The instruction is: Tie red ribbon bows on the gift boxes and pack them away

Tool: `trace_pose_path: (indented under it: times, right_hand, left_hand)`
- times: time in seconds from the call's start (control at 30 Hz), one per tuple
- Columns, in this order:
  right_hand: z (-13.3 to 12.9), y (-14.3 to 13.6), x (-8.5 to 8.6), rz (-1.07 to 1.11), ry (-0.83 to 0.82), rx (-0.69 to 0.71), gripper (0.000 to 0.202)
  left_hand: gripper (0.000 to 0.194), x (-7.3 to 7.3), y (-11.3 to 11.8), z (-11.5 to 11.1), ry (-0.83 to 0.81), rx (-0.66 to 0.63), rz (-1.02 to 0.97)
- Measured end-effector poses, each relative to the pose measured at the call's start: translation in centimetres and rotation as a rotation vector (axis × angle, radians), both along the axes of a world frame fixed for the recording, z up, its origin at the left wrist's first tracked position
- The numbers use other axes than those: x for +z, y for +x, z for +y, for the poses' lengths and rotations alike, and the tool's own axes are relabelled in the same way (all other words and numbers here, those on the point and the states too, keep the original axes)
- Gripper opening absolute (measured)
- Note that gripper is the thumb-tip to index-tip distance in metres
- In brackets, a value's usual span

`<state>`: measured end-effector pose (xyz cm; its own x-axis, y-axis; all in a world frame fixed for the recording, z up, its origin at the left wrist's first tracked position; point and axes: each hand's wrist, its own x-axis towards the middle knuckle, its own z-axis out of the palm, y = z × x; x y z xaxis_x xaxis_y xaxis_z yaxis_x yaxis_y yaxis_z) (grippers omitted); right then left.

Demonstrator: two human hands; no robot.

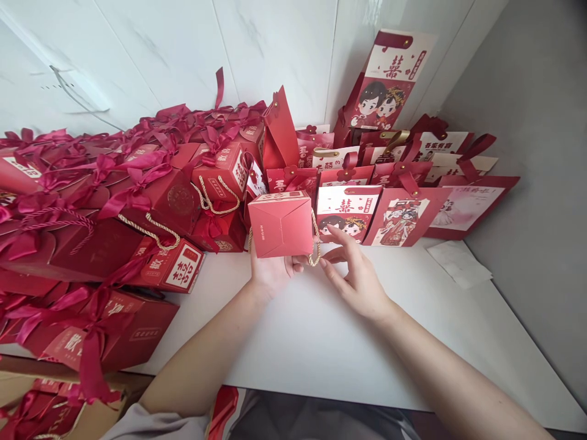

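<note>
A red gift box [280, 227] with gold rope handles rests on my left hand [271, 274], whose palm is turned up beneath it. Part of that hand is hidden by the box, while some curled fingertips show at its lower right edge. A loop of the gold rope [314, 247] hangs at the box's right side. Just right of this loop is my right hand [351, 269], fingers apart and holding nothing. Behind it stand a white and red bag [348, 205] with cartoon figures and a red bag [408, 220] with a costumed couple.
Many red boxes with ribbons [169, 195] are piled on the left of the white table [293, 348]. More bags stand along the back wall, one tall bag [389, 79] above the others. Folded white paper [460, 264] lies at the right. A cardboard box [98, 412] is at the lower left.
</note>
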<state>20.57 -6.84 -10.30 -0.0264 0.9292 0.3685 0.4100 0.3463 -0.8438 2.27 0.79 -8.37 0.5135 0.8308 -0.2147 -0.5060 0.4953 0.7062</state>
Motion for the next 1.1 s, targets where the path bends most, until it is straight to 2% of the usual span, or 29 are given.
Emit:
trace_pose_path:
  times: [0.77, 1.1]
  right_hand:
    - [-0.09, -0.11, 0.19, -0.044, 0.022, -0.003, 0.054]
    - [-0.16, -0.22, 0.45, -0.033, -0.025, -0.004, 0.051]
  left_hand:
    - [0.070, 0.21, 0.01, 0.02, 0.013, -0.031, 0.012]
    - [0.073, 0.27, 0.01, -0.02, 0.014, -0.041, 0.011]
